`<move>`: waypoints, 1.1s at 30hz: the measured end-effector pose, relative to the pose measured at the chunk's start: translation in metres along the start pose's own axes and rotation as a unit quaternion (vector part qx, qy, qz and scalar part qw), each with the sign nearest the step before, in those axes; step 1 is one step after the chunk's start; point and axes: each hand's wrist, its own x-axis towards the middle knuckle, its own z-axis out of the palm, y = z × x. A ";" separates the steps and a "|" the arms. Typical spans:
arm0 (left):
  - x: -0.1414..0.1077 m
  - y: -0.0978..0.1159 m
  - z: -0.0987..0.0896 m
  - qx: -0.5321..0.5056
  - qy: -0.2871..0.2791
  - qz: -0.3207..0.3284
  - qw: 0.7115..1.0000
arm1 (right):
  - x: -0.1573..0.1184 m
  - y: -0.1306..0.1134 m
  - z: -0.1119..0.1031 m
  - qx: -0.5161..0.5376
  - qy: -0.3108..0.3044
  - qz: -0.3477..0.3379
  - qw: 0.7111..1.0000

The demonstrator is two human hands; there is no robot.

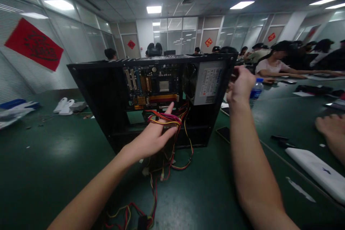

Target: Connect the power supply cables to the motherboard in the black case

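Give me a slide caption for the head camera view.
Left hand amid colored cables, right hand beside an open black computer case on a green table.

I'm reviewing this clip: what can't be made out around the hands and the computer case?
All in the head view:
Right hand: what its fingertips touch is hidden by the hand and the computer case.
Left hand: its grip is partly covered by the cables.
Power supply label: print too small and blurred.
Lowest cables: cut off by the bottom edge.

Dim overall | ceiling lights (154,9) glaring (nearly white) | soft sheen on tabletop (61,147) | edges stretched
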 end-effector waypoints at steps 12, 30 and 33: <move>0.029 0.015 -0.048 -0.223 0.073 0.031 0.972 | -0.128 -0.050 -0.084 -0.293 -0.607 -0.520 0.524; 0.024 0.010 -0.071 -0.548 0.018 -0.080 0.833 | -0.204 -0.046 -0.059 -0.192 -0.737 -0.390 0.517; 0.025 0.013 -0.075 -0.598 -0.008 -0.086 0.797 | -0.223 -0.057 -0.052 -0.161 -0.750 -0.234 0.598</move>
